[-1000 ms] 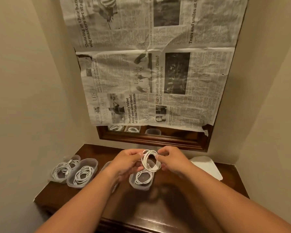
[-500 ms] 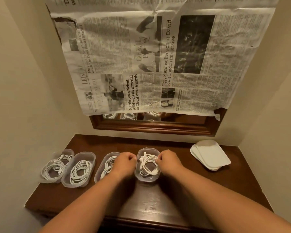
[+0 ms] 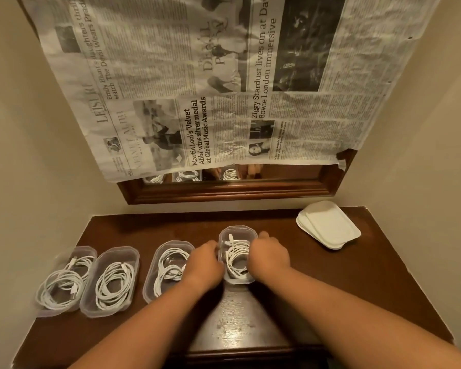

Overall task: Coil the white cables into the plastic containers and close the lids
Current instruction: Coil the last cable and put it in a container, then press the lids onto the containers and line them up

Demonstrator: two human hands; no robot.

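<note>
A coiled white cable is seen inside the rightmost container of four open plastic ones lined up on a dark wooden table. The left hand is set against its left wall and the right hand over its right rim — both curled, fingertips hidden, so what is gripped cannot be told. The neighbouring container is partly covered by the left hand, and stacked white lids lie well apart at right — below a mirror draped with newspaper.
</note>
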